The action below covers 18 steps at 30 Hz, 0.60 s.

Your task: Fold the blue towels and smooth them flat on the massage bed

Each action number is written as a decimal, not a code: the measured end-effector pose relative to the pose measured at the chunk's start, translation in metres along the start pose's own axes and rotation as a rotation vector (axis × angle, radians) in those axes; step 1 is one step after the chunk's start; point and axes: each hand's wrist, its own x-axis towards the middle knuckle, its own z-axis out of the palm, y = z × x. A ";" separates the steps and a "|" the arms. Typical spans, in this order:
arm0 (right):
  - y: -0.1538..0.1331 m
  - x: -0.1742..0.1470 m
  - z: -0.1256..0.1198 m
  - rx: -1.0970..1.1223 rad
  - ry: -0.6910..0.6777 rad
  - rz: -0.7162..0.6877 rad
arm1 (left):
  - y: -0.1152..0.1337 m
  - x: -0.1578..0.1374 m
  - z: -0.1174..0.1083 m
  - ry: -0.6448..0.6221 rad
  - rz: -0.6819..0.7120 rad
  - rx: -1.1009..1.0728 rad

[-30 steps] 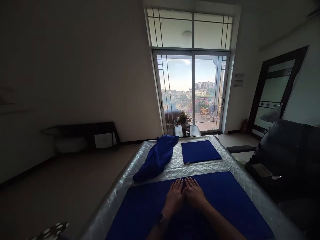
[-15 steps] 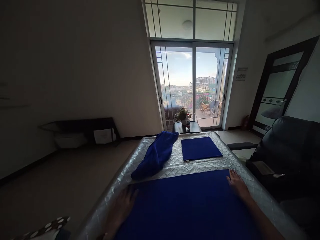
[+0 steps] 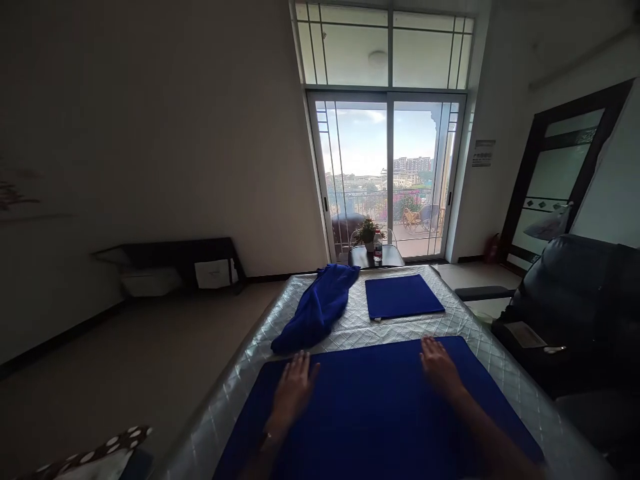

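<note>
A large dark-blue cloth (image 3: pixel 370 407) lies spread flat on the silver quilted table cover (image 3: pixel 240 353). Near the cloth's far left part, my left hand (image 3: pixel 294 387) rests flat with its fingers stretched out. My right hand (image 3: pixel 440 365) lies flat toward the far right part, fingertips at the far edge. Neither hand holds anything. Beyond the large cloth, a crumpled blue cloth (image 3: pixel 320 310) lies at the left and a flat, neatly folded blue cloth (image 3: pixel 404 297) at the right.
At the table's far end stands a small black table (image 3: pixel 357 257) with a potted plant (image 3: pixel 367 232) and a bottle (image 3: pixel 378 248). A black armchair (image 3: pixel 575 300) is close on the right. A dark shelf (image 3: pixel 170 250) runs along the left wall, and a polka-dot fabric (image 3: pixel 115 443) shows lower left.
Both hands have moved inward over the large cloth, the left to the right and the right to the left, from its side edges. The view has shifted slightly.
</note>
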 end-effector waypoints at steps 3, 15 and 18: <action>-0.045 -0.007 0.022 0.036 -0.144 -0.241 | 0.071 0.008 0.016 -0.029 0.194 -0.101; -0.085 -0.014 0.070 0.082 -0.207 -0.303 | 0.137 0.013 0.053 -0.080 0.307 -0.332; -0.082 -0.013 0.066 0.105 -0.240 -0.287 | 0.135 0.013 0.051 -0.089 0.318 -0.321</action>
